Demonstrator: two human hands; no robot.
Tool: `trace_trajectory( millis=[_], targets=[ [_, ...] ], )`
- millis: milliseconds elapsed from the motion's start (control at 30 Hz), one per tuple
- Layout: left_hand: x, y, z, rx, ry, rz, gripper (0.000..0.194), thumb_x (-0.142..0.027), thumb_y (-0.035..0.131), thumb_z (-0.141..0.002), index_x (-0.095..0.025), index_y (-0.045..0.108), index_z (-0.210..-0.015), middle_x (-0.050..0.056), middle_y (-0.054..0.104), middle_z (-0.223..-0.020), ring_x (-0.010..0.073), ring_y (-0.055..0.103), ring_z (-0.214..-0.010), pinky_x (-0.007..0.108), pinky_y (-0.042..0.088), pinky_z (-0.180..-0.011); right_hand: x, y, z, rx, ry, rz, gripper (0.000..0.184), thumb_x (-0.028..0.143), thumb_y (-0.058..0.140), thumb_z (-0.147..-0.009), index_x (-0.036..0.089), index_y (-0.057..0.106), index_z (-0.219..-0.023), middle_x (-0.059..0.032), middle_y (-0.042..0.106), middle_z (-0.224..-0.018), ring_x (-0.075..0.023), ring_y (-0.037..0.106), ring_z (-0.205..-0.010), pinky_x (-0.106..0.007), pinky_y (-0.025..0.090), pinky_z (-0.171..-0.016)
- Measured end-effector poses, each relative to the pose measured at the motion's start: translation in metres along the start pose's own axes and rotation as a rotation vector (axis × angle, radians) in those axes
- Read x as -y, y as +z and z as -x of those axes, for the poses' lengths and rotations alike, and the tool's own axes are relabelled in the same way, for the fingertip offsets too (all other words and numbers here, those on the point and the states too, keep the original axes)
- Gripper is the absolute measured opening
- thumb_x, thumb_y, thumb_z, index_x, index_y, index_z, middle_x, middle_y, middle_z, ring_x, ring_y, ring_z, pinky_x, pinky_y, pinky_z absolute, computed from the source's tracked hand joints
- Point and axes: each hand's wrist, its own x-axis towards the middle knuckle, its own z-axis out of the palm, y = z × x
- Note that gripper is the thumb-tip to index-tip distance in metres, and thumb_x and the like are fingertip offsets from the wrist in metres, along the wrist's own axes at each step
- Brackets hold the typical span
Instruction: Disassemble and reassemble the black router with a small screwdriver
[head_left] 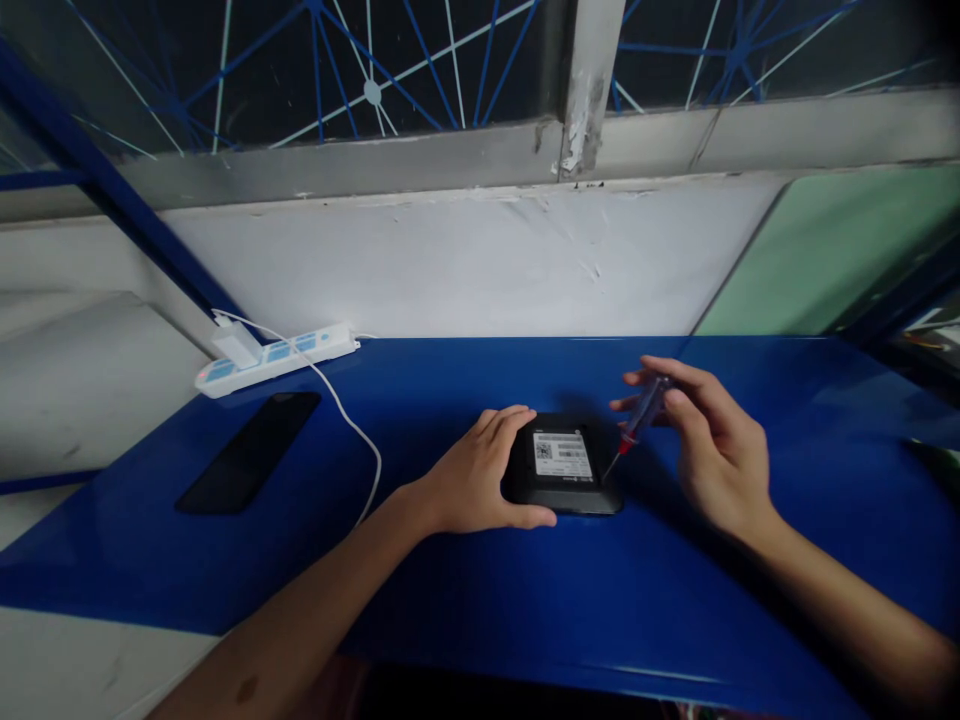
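A flat black electronic device (611, 497) with a white printed label (562, 456) lies on the blue table, label side up. My left hand (480, 475) grips its left side, the fingers over the far edge and the thumb along the near edge. In my right hand (716, 450) is a screwdriver (646, 408) with a clear handle and a red collar, held between thumb and fingers. It tilts down to the left, and its tip meets the device near the right edge of the label. Whether the tip sits in a screw is too small to tell.
A black smartphone (251, 450) lies at the left of the blue table (465, 610). Behind it stands a white power strip (277, 358) with a plugged-in charger (237, 343). A white cable (352, 420) curves across the table left of my left hand. A white wall (480, 265) closes the back.
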Motion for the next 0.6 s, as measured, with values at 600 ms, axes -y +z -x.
trace_trajectory(
  millis=[600],
  targets=[
    [0.0006, -0.0027, 0.0007, 0.015, 0.013, -0.009, 0.115, -0.073, 0.074, -0.066, -0.017, 0.024, -0.152, 0.02, 0.032, -0.156, 0.0423, 0.03, -0.143, 0.063, 0.033, -0.115, -0.0038, -0.0048, 0.0004, 0.068, -0.032, 0.086, 0.038, 0.032, 0.056, -0.097, 0.03, 0.056, -0.134, -0.0034, 0.066, -0.102, -0.0155, 0.07, -0.075, -0.033, 0.061, -0.072]
  ],
)
